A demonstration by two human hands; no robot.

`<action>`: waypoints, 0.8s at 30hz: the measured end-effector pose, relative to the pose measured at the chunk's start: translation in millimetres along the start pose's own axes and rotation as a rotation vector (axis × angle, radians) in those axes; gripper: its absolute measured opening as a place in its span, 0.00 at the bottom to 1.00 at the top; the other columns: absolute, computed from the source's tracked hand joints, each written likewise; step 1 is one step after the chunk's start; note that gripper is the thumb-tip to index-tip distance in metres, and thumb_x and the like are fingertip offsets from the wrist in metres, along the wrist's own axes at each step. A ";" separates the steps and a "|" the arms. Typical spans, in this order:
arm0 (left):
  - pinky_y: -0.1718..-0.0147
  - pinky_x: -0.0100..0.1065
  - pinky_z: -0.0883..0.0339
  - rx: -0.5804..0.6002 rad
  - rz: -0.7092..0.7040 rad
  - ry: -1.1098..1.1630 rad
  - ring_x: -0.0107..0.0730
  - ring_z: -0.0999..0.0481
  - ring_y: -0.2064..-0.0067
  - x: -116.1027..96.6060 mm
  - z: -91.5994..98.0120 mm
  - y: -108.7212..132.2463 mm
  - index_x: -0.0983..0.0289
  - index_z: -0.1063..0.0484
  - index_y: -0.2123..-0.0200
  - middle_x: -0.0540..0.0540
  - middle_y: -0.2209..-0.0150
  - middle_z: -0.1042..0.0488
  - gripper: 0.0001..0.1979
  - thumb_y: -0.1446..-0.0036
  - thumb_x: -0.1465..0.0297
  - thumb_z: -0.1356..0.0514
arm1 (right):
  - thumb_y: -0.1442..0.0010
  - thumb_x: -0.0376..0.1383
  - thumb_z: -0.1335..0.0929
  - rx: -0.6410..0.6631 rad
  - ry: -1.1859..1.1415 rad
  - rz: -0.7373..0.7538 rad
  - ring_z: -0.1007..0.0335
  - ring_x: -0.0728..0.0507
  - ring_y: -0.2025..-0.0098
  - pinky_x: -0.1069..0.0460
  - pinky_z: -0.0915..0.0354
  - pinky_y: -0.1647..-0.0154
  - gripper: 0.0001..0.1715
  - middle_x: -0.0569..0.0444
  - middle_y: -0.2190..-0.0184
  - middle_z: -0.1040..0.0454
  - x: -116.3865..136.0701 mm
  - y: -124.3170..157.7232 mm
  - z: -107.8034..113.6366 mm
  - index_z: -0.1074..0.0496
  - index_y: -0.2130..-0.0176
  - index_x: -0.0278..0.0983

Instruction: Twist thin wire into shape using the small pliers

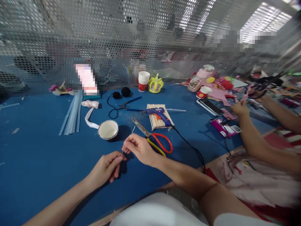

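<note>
Between both hands runs a thin wire (134, 129), pale and short, its upper end sticking out above the right fingers. My left hand (108, 168) pinches its lower end between thumb and forefinger. Higher up, my right hand (141, 150) also has its fingertips closed on it. Just beyond the right hand lie scissors (162, 142) with one red and one yellow handle, blades apart. A small white bowl (108, 129) with a dark rim stands on the blue table (58, 166), past the left hand.
A blue glue gun (158, 112) rests on a stick mat (154, 124), its cord trailing right. Pliers (128, 103), clear glue sticks (71, 114), pale ribbon (88, 117), cups (143, 81) and a yellow pumpkin-shaped ornament (155, 84) lie around. At right, another person's hands (241, 108) work.
</note>
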State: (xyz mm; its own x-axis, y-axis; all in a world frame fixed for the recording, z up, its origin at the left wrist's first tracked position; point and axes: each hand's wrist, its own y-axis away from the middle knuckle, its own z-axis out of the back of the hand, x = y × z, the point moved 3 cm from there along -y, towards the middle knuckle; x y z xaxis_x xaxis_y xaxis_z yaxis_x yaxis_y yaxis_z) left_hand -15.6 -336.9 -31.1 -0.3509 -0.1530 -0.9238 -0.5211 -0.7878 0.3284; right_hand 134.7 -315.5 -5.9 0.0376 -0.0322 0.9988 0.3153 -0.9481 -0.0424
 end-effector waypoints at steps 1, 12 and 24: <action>0.85 0.22 0.46 -0.008 -0.006 0.006 0.19 0.40 0.88 -0.1 0.0 0.1 0.65 0.34 0.63 0.44 0.86 0.34 0.17 0.41 0.57 0.53 | 0.42 0.43 0.36 -0.005 -0.003 0.005 0.31 0.51 0.71 0.53 0.32 0.67 0.12 0.55 0.73 0.29 0.4 -0.2 0.1 0.36 0.68 0.36; 0.87 0.21 0.47 -0.013 -0.080 0.025 0.18 0.41 0.88 -4.2 -2.0 1.0 0.66 0.35 0.65 0.44 0.86 0.35 0.17 0.41 0.58 0.52 | 0.45 0.41 0.33 -0.010 0.013 0.003 0.31 0.52 0.73 0.55 0.32 0.70 0.11 0.56 0.74 0.28 4.8 -4.1 2.0 0.34 0.67 0.34; 0.84 0.23 0.43 0.016 -0.105 0.044 0.20 0.36 0.85 -2.3 -3.3 1.4 0.67 0.34 0.65 0.47 0.84 0.32 0.17 0.41 0.58 0.51 | 0.42 0.40 0.35 -0.061 -0.024 0.130 0.30 0.50 0.74 0.53 0.32 0.71 0.10 0.54 0.74 0.27 11.0 -6.8 11.7 0.34 0.68 0.35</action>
State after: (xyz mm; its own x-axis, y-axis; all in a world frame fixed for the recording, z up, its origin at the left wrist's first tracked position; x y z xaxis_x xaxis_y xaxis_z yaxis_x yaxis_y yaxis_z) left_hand -12.9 -339.6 -29.2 -0.2588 -0.0963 -0.9611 -0.5661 -0.7911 0.2317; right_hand 144.0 -305.8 5.1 0.0975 -0.1495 0.9839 0.2480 -0.9538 -0.1695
